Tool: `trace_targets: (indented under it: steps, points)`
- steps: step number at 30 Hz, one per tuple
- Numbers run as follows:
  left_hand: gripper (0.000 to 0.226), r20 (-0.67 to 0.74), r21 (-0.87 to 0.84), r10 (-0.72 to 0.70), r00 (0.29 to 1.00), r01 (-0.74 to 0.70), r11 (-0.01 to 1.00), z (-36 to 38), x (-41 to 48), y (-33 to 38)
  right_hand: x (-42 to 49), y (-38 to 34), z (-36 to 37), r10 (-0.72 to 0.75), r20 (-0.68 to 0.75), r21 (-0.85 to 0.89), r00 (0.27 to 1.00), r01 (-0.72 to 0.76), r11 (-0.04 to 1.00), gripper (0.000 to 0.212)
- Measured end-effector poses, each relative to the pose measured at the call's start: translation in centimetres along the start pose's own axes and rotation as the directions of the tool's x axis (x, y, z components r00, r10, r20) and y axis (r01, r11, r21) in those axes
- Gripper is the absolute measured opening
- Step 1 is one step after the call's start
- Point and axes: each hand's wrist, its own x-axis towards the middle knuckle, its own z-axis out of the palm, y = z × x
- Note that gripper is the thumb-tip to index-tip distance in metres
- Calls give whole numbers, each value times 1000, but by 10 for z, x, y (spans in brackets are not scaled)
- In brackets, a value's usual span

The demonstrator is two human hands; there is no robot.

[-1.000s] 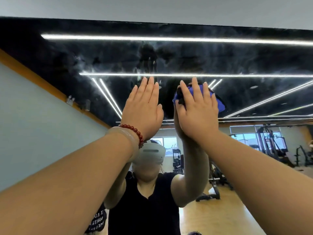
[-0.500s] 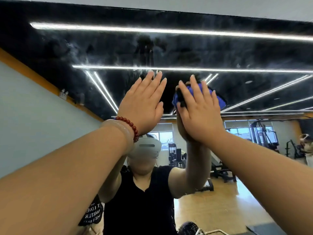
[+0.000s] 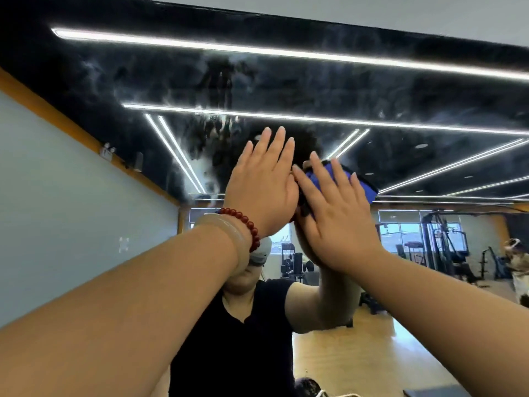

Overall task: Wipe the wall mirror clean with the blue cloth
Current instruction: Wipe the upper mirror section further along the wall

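The wall mirror (image 3: 315, 81) fills the view and carries cloudy smears across its upper part. My right hand (image 3: 337, 213) presses the blue cloth (image 3: 367, 189) flat against the glass with straight fingers; most of the cloth is hidden under the hand. My left hand (image 3: 263, 184) lies flat on the mirror just left of it, fingers straight, its edge touching the right hand. A red bead bracelet and a pale bangle circle the left wrist. My own reflection shows below the hands.
A white wall strip (image 3: 372, 10) runs above the mirror's top edge. The glass reflects a gym: ceiling light strips, weight machines (image 3: 440, 242) at right, a wooden floor, and another person at the far right edge (image 3: 518, 262).
Both hands have shifted right across the glass and drawn together, so the left hand now touches the right. The camera has tilted, so the mirror's top edge slants.
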Motion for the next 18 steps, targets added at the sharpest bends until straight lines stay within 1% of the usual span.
trace_targets:
  steps: [2, 3, 7, 9, 11, 14, 16, 18]
  points:
    - [67, -12, 72, -4, 1000, 5, 997, 7, -1, 4, -4, 18, -1, -49, 6, -5, 999, 49, 999, 61]
    - [69, -22, 91, -6, 1000, 8, 996, 9, -1, 5, 1, 26, -2, -38, -2, -8, 999, 38, 999, 60]
    - [69, -20, 116, -17, 1000, 19, 993, 9, -2, 7, 33, 47, -10, 130, -25, 17, 991, -129, 991, 57]
    - [67, -16, 119, -19, 1000, 21, 993, 9, -3, 8, 29, 46, -8, 166, -33, 19, 986, -165, 986, 58]
    - [67, -22, 133, -21, 1000, 24, 991, 10, -3, 10, 7, 41, -2, 159, -50, 12, 986, -159, 987, 61]
    - [63, -15, 152, -28, 1000, 30, 988, 10, -2, 11, -29, 36, 8, 80, -46, -4, 996, -80, 997, 62]
    - [62, -5, 147, -38, 999, 38, 988, 9, -2, 12, -25, 42, 6, 55, -35, 5, 998, -54, 999, 61]
    - [62, 2, 136, -46, 999, 45, 990, 7, -1, 15, -1, 50, -1, 86, -57, 5, 995, -86, 996, 57]
